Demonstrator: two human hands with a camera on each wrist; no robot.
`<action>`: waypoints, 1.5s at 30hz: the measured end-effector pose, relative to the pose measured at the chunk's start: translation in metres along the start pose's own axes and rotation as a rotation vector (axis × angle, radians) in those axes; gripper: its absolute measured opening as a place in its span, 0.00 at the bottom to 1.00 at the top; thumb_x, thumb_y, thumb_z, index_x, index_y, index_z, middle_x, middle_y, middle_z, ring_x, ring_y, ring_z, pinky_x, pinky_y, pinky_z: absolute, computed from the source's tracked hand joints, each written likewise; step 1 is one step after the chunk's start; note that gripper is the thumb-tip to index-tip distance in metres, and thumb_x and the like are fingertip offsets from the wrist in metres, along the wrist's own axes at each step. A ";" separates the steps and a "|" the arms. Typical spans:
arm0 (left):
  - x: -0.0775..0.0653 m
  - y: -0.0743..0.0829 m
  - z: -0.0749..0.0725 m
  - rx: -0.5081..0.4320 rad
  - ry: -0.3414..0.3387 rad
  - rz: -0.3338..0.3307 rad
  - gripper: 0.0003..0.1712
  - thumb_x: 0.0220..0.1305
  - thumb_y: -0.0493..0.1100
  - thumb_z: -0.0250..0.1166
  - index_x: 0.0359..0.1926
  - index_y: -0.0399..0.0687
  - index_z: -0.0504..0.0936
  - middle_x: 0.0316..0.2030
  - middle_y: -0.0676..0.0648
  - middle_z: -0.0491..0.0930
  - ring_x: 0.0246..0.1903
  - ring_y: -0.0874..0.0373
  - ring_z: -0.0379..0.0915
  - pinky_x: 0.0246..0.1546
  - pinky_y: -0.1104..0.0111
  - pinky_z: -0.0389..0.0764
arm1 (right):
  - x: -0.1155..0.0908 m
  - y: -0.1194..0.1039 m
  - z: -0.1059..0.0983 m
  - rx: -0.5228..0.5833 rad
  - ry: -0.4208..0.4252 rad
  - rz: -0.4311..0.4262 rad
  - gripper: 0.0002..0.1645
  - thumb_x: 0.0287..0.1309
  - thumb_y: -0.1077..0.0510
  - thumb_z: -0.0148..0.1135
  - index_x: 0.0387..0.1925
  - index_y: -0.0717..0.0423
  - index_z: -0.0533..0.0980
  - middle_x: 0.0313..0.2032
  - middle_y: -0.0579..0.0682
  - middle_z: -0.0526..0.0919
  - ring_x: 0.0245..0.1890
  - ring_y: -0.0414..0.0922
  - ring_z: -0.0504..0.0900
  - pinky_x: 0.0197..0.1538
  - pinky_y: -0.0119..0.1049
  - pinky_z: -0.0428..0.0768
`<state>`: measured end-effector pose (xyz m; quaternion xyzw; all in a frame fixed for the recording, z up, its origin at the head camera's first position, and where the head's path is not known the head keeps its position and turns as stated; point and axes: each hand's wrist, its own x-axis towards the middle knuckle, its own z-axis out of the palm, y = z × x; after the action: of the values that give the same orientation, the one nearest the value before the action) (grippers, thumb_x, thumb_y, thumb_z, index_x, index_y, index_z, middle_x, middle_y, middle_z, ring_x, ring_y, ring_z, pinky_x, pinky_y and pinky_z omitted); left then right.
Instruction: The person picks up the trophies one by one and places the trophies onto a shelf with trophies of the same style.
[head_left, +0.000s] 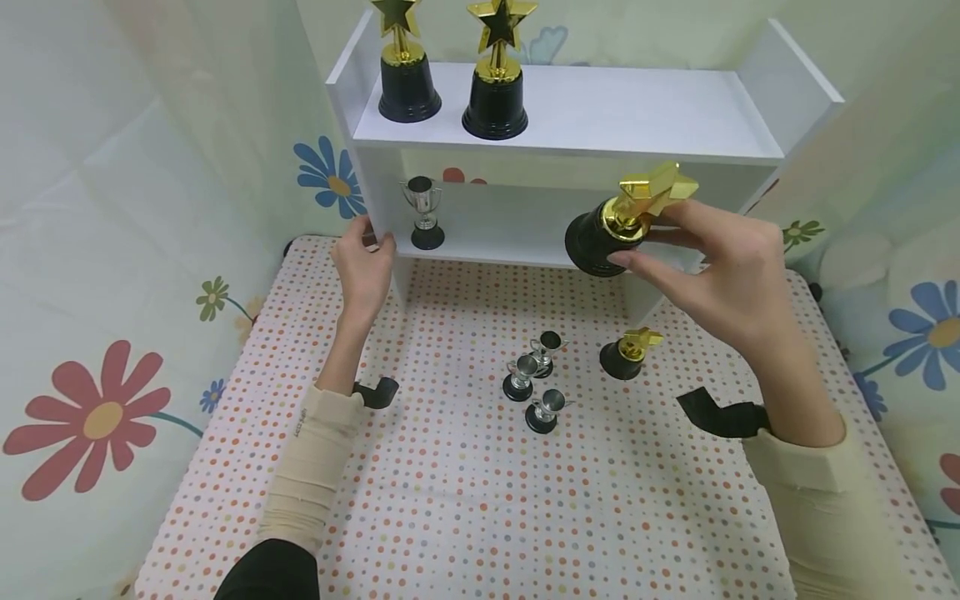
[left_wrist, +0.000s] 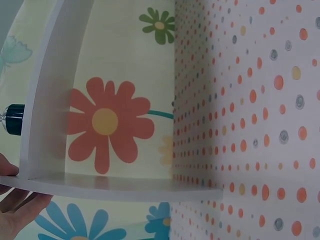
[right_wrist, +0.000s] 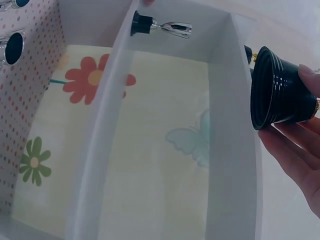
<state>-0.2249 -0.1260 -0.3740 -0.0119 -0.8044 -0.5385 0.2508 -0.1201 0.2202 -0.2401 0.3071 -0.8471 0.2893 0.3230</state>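
Observation:
My right hand (head_left: 727,267) holds a gold star trophy (head_left: 603,237) by its upper part, tilted, in front of the shelf's right half. The right wrist view shows the underside of its black base (right_wrist: 282,90) beside the upper board, with the fingertips around the base. My left hand (head_left: 363,267) grips the left side panel (left_wrist: 120,187) of the white shelf, thumb on the inner face and fingers on the outer. A small silver cup trophy (head_left: 423,212) stands on the middle board close to that hand.
Two gold star trophies (head_left: 495,100) stand on the top board's left half. On the dotted tablecloth (head_left: 450,500) below, several small silver cups (head_left: 547,408) stand near a small gold star trophy (head_left: 622,358). Flowered curtains (head_left: 105,250) surround the table.

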 end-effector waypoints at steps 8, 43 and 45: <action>0.001 -0.001 0.003 0.004 0.010 0.037 0.15 0.65 0.33 0.58 0.52 0.37 0.80 0.47 0.38 0.84 0.44 0.51 0.82 0.41 0.62 0.86 | 0.029 -0.004 -0.011 0.033 -0.042 0.064 0.28 0.38 0.72 0.76 0.47 0.66 0.81 0.41 0.59 0.87 0.45 0.19 0.79 0.50 0.17 0.78; -0.006 -0.004 -0.005 0.008 0.014 0.061 0.17 0.64 0.32 0.57 0.54 0.37 0.79 0.50 0.39 0.82 0.45 0.50 0.81 0.44 0.63 0.86 | 0.116 0.026 0.006 -0.113 -0.259 0.392 0.29 0.57 0.41 0.65 0.58 0.46 0.78 0.55 0.50 0.83 0.48 0.37 0.83 0.47 0.17 0.77; -0.007 -0.003 -0.006 0.009 0.011 0.066 0.17 0.64 0.31 0.57 0.54 0.36 0.79 0.49 0.38 0.82 0.45 0.50 0.81 0.43 0.63 0.86 | 0.115 0.028 0.008 -0.103 -0.263 0.413 0.29 0.57 0.41 0.65 0.59 0.46 0.78 0.56 0.50 0.82 0.49 0.38 0.83 0.48 0.18 0.77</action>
<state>-0.2179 -0.1308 -0.3779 -0.0341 -0.8046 -0.5263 0.2730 -0.2121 0.1943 -0.1693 0.1453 -0.9404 0.2631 0.1593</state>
